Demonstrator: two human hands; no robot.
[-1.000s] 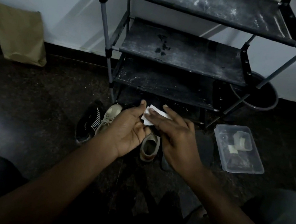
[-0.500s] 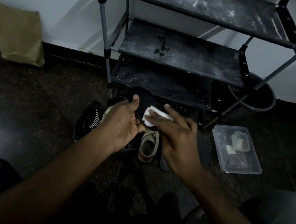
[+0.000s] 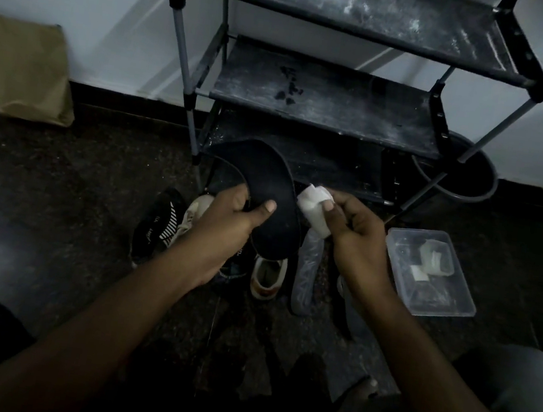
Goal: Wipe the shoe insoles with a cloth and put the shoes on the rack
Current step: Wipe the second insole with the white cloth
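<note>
My left hand [image 3: 226, 222] grips a dark insole [image 3: 271, 185], held up in front of the rack with its toe end curving up and left. Just right of the insole, my right hand [image 3: 351, 232] holds a folded white cloth [image 3: 313, 208]. On the floor below lie a black shoe with white stripes [image 3: 157, 225], a beige shoe [image 3: 267, 276] and a grey insole [image 3: 305, 276]. The black shoe rack [image 3: 324, 105] stands against the wall; its shelves are dusty and bare.
A clear plastic box [image 3: 434, 272] with white wipes sits on the floor at the right. A dark bucket [image 3: 467, 176] stands behind the rack's right leg. A brown paper bag [image 3: 22, 69] leans on the wall at the left. My knees frame the bottom corners.
My left hand has lifted the dark insole up from among the shoes. The right hand with the cloth has shifted to the insole's right edge.
</note>
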